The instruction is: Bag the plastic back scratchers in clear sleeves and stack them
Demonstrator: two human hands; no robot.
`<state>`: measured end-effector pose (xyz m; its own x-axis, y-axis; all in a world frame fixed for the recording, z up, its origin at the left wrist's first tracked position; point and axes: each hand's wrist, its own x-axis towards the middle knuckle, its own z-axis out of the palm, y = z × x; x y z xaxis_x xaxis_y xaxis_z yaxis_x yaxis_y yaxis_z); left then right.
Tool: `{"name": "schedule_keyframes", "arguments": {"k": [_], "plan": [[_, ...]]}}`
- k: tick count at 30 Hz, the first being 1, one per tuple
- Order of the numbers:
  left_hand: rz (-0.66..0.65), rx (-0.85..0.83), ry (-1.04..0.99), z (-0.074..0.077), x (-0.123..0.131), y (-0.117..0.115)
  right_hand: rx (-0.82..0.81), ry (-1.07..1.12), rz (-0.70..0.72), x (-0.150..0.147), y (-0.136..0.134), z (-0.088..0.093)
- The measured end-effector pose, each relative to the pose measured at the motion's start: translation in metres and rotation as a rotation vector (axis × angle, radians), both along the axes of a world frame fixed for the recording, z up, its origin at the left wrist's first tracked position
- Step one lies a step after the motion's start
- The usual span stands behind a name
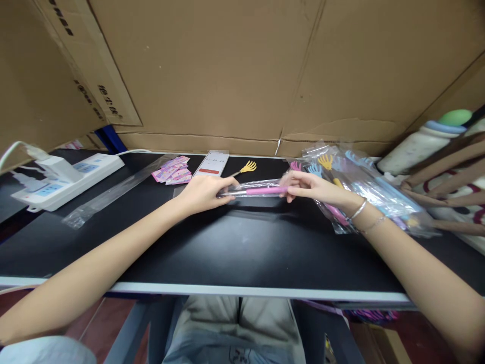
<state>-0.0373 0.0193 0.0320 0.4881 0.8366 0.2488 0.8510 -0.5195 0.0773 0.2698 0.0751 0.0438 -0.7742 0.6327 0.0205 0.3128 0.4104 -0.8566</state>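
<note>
Between my two hands lies a pink-handled back scratcher point(267, 190) with a metal shaft, held level above the table in a clear plastic sleeve. The fingers of my left hand point(207, 194) are closed on its shaft end, so its head is hidden. My right hand point(303, 185) pinches the handle end and the sleeve. Just beyond my left hand is a yellow hand-shaped scratcher head point(249, 167), its thin shaft partly covered. Beside my right wrist is a pile of bagged back scratchers point(394, 197) in blue, pink and yellow.
Pink printed packets point(173, 170) and a phone point(213, 164) showing a timer lie at the back. On the left are an empty clear sleeve point(109, 194) and a white power strip point(71, 177). A bottle point(417, 146) stands far right, near another person's fingers point(447, 174). Cardboard point(212, 71) walls the back.
</note>
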Motion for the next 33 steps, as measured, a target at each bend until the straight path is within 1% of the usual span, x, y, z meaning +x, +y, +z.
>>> {"name": "schedule_keyframes", "arguments": {"k": [6,10,14,17,20,25,29,31,33], "plan": [[0.061,-0.023,0.013,-0.001,0.000,0.001,0.014,0.011,-0.059,-0.002,-0.004,0.000],[0.059,-0.050,0.007,-0.002,0.003,0.000,0.024,0.053,-0.107,-0.011,-0.009,0.000],[0.033,-0.067,-0.017,-0.003,0.005,-0.003,-0.001,0.113,-0.206,-0.019,-0.014,0.001],[0.022,-0.127,-0.082,-0.002,0.007,-0.005,-0.073,0.129,-0.285,-0.020,-0.015,0.002],[0.014,-0.206,-0.173,-0.002,0.009,-0.006,-0.111,0.139,-0.327,-0.018,-0.013,0.002],[-0.021,-0.321,-0.267,-0.002,0.013,-0.006,-0.074,0.146,-0.369,-0.016,-0.011,0.001],[-0.120,-0.423,-0.375,-0.004,0.018,-0.008,-0.086,0.207,-0.407,-0.016,-0.010,-0.001],[-0.133,-0.436,-0.409,-0.005,0.020,-0.008,-0.093,0.263,-0.416,-0.016,-0.010,-0.002],[-0.137,-0.428,-0.428,-0.004,0.022,-0.006,-0.065,0.335,-0.420,-0.017,-0.012,-0.001]]}}
